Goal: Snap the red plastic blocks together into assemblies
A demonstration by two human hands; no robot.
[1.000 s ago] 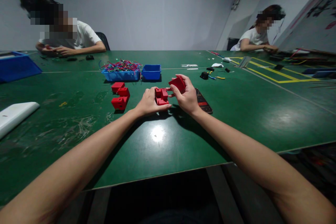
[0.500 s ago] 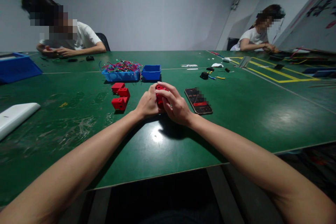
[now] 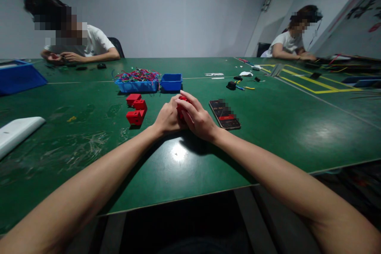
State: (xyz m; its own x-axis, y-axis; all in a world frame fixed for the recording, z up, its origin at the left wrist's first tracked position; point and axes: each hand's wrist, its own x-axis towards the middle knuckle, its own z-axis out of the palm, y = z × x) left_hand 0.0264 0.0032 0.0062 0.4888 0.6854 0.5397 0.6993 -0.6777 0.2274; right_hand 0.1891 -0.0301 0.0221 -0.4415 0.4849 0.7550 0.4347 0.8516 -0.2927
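Both hands closed round the red plastic block (image 3: 180,108), mid-table.

A sec earlier my right hand (image 3: 199,121) held a separate red piece up, apart from the block. By this frame it had come down on top, fingers curled tight over it. My left hand (image 3: 167,118) cupped the other side, also wrapped shut, so only a sliver of red showed btwn them. I'd judge the 2 pieces had been brought together, but the join was hidden. The block sat just above the green table (image 3: 178,166), w/ loose red parts (image 3: 136,110) to the left and a phone (image 3: 224,114) to the right.
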